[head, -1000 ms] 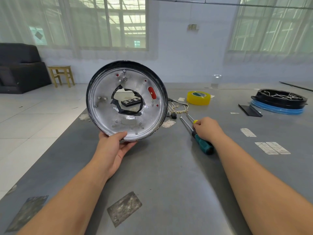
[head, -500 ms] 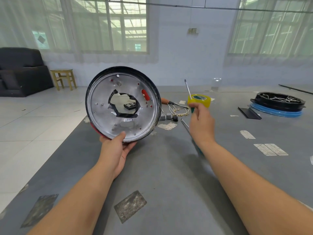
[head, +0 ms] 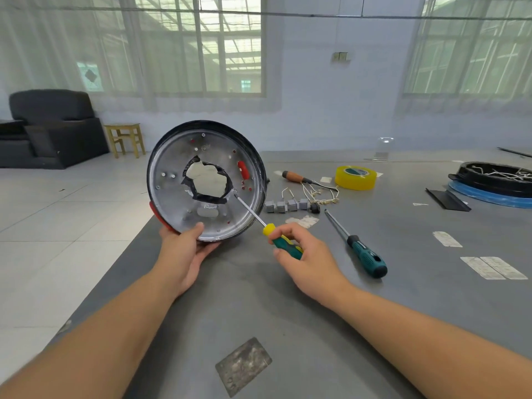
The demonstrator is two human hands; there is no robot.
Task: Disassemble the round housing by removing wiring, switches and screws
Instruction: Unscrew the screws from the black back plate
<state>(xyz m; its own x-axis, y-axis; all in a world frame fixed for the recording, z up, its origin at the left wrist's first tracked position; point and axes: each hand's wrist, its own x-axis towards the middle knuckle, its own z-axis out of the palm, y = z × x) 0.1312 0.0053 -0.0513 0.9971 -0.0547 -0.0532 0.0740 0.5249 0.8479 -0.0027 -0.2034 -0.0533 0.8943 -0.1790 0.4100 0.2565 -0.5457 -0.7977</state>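
Housing [head: 205, 180] upright, gripped at near rim by left hand [head: 184, 254]; right hand [head: 305, 254] grasps screwdriver [head: 283, 240], tip at hole edge.

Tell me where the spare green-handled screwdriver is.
The spare screwdriver lies on the grey table, to the right of the right hand, nearer than the grey switches.

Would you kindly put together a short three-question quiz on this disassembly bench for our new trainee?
1. True or false: the round housing lies flat on the table.
2. Which hand grips the yellow-collared screwdriver?
3. Where does its tip sit? A) torn centre hole's edge B) yellow tape roll C) grey switches

Key: 1 false, the left hand props it on edge; 2 the right hand; 3 A.
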